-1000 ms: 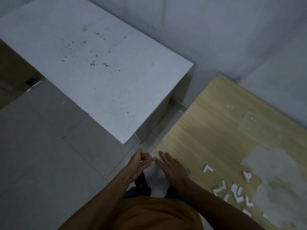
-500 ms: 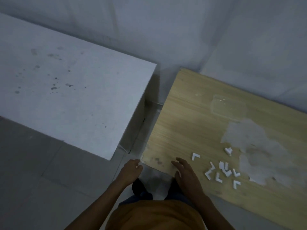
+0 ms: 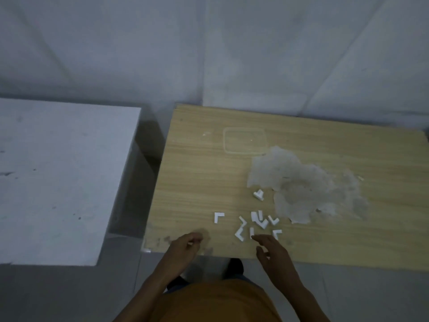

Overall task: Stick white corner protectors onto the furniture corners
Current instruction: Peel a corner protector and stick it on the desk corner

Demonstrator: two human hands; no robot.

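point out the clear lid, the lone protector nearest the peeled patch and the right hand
clear lid (image 3: 245, 142), head view, on its flat middle
lone protector (image 3: 258, 194), head view, on its white body
right hand (image 3: 275, 254), head view, on the back of the hand

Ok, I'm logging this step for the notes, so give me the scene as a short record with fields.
surface: wooden table, worn grey patch toward its right
loose stock: white corner protectors scattered near the front edge, one apart to the left
fitted: a white piece on the table's near left corner
left hand: fingers curled at the front edge, something small and white at the fingertips, unclear what
right hand: open, fingers reaching toward the protectors
other: clear plastic lid farther back; white cabinet to the left
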